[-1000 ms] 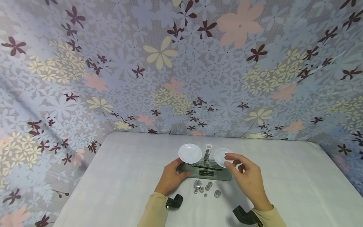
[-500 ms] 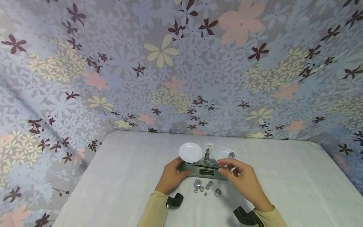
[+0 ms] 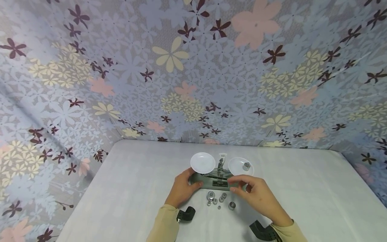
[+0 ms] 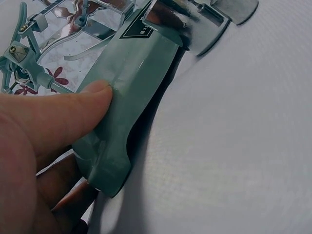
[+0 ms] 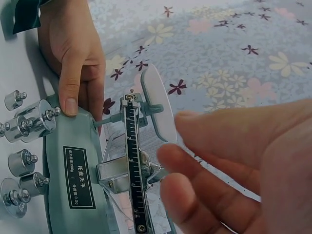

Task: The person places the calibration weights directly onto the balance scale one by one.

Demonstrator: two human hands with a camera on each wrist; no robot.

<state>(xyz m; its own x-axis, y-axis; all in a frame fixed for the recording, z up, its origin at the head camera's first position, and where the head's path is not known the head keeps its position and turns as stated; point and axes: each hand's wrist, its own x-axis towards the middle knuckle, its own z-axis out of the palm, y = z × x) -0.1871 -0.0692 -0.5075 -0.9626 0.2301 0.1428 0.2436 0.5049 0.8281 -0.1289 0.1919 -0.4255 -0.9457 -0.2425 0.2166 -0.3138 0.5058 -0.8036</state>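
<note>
The grey-green metal balance scale stands on the white counter, and the left hand grips its left end, thumb pressed on the base. The right hand hovers over the scale's front right with fingers loosely curled, holding nothing. 1 small silver weight sits in the scale's right white round pan, and more silver weights lie just before the base.

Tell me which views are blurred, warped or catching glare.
Head view: wide-angle, the flowered walls bow; balance scale small but sharp. Left wrist view: left hand fills the corner, soft; glare on the metal weights. Right wrist view: right hand close and out of focus; the scale's ruler is sharp.
</note>
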